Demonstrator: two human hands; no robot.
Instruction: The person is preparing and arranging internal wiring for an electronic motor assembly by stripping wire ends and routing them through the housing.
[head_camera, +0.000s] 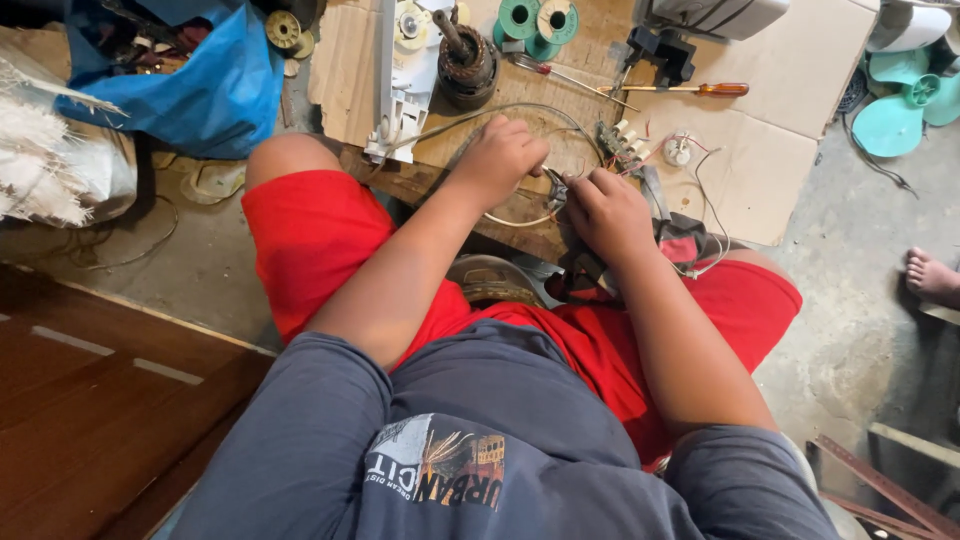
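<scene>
Sitting over a low wooden board (520, 225), the person has both hands close together at its near edge. The left hand (497, 160) is curled shut over a loop of pale cable (520, 108), and the right hand (608, 212) has its fingers (578, 192) closed around a small dark metal part (556, 186) (too small to identify) where the cable ends. Just beyond the right hand lie a switch block (618, 140) with coloured wires, a motor core (467, 62) and a screwdriver (690, 89) on cardboard (790, 160).
</scene>
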